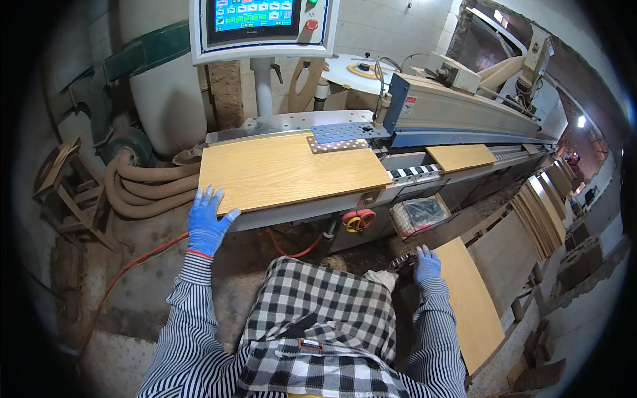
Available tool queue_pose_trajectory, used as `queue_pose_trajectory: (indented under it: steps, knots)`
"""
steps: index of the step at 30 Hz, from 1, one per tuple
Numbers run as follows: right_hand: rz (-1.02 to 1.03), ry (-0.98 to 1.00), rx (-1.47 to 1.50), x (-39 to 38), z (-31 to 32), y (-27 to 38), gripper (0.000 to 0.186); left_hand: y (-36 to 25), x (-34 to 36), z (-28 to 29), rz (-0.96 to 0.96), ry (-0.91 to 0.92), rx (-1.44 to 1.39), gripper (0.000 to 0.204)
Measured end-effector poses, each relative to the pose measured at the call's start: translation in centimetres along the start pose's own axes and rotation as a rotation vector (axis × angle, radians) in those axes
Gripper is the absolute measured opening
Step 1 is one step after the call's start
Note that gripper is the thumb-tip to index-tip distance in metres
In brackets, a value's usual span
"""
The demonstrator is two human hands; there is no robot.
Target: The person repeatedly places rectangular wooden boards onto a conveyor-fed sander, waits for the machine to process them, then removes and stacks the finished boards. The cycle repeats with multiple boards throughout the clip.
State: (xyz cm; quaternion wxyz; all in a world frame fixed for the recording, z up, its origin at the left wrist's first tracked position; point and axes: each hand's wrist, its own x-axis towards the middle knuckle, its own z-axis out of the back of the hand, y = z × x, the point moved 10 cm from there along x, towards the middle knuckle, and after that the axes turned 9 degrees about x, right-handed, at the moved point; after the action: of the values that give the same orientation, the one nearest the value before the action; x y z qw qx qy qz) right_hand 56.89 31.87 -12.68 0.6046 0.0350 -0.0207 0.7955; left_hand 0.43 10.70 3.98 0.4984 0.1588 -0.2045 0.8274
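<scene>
My left hand (207, 222), in a blue glove, rests against the near left corner of a large light wood panel (285, 169). Its fingers are spread along the left edge, with the thumb at the front edge. The panel lies flat on the infeed bed of a long machine, its far edge by a perforated blue plate (342, 132). Lower right, my right hand (427, 265), also gloved in blue, has its fingers stretched out. It is beside the left edge of another wood panel (471, 305); whether it touches that panel I cannot tell.
A smaller wood panel (460, 157) sits farther along the machine's track. Above the bed stands a control screen (253, 16) with a red button. Thick hoses (152, 190) run at left, near a wooden stool (73, 189). Stacked boards (539, 215) stand at right; a red-yellow handwheel (358, 220) juts from the front.
</scene>
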Motion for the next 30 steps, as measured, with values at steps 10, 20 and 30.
queue_pose_trajectory:
  steps: [10, 20, 30]
  knots:
    - [0.127, -0.275, 0.054, -5.3, -0.4, 0.6, 0.044, -0.1, 0.1, 0.1, -0.035, -0.049, -0.022, 0.064]
    - [-0.212, -0.245, 0.913, -17.4, -1.7, 2.0, 0.033, -0.3, 0.1, 0.1, -0.015, -0.034, -0.003, 0.06]
    - [-1.198, -0.753, 2.207, -25.2, -10.1, -10.4, 0.057, -0.1, -0.1, 0.3, -0.016, -0.05, -0.001, 0.06]
